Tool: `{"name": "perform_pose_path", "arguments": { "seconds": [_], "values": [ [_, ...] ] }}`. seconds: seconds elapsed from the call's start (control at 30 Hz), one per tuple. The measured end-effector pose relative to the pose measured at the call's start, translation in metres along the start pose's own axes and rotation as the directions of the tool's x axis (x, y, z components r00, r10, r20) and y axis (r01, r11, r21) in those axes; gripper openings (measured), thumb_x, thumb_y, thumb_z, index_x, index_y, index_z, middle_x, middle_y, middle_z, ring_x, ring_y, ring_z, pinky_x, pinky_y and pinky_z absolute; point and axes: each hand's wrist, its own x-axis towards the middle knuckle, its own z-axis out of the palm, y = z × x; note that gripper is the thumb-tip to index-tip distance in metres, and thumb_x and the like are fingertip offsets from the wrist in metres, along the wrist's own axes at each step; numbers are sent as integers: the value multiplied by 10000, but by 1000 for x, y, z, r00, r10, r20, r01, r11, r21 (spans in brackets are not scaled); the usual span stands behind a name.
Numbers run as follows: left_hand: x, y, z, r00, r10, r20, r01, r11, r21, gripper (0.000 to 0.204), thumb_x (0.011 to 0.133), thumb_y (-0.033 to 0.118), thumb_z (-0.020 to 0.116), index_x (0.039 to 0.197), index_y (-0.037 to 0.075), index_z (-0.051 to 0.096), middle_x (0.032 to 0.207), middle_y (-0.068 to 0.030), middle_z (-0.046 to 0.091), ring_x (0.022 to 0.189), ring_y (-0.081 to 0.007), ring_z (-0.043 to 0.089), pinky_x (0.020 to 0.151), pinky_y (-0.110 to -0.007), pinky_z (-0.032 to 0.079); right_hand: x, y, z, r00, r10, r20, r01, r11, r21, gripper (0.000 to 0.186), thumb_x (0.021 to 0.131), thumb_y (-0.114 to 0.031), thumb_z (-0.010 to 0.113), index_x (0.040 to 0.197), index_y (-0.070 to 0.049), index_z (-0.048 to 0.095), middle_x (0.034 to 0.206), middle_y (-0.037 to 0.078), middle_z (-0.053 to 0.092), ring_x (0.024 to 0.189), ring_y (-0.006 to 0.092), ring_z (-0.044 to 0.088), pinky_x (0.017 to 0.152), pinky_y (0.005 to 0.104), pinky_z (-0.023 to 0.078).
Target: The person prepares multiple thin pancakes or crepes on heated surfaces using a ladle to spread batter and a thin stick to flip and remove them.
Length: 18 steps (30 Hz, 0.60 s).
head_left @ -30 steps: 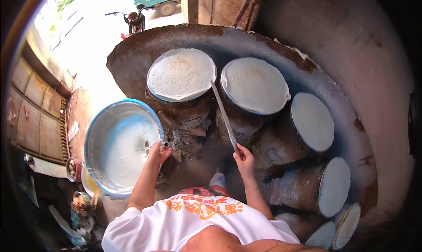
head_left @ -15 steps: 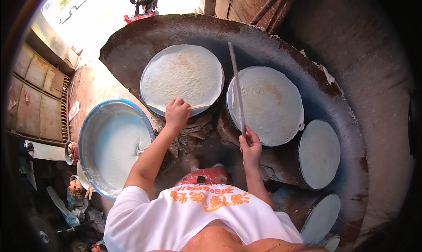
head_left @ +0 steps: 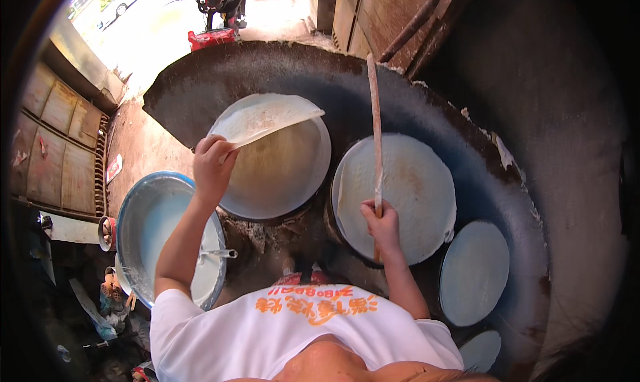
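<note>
A thin pale flatbread point(head_left: 267, 115) is lifted off the left round griddle point(head_left: 283, 169), its near edge pinched in my left hand point(head_left: 213, 165). It folds over toward the far side, leaving much of the bare griddle surface showing. My right hand point(head_left: 383, 225) closes around a long wooden stick point(head_left: 375, 115), held upright in the view above the second griddle. Under the stick lies another round flatbread point(head_left: 413, 189) with light brown patches, its left edge slightly folded.
A blue-rimmed tub point(head_left: 157, 229) of white batter stands at the left with a ladle handle point(head_left: 220, 253) sticking out. More round griddles point(head_left: 475, 272) follow the curved metal shield point(head_left: 293, 65) on the right. A motorbike point(head_left: 217, 12) is parked beyond.
My left hand has moved left and up, peeling the flatbread off the left griddle. My right hand still holds the stick, now more upright and gripped in a fist.
</note>
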Motion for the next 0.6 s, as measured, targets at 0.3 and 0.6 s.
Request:
{"name": "perform_pose_path", "arguments": {
  "seconds": [0.3,0.6],
  "values": [
    [-83,54,34,957,192,219,-208,977,49,184,698,41,678,864,103,632,840,-64,566,777,-265,542,670,-368,447,123,-35,77,897,-426,-113,399,894,-205,423,697,-327,781,808,-5,529,639,80,584,585,263,592,602,361,484],
    [-129,155,117,839,401,369,-247,883,-399,199,660,55,674,842,95,604,876,-97,587,825,-315,558,722,-423,445,10,-10,-118,778,-302,-552,62,910,-410,208,698,-144,691,786,-20,549,664,158,609,660,332,628,610,399,490]
  ]
}}
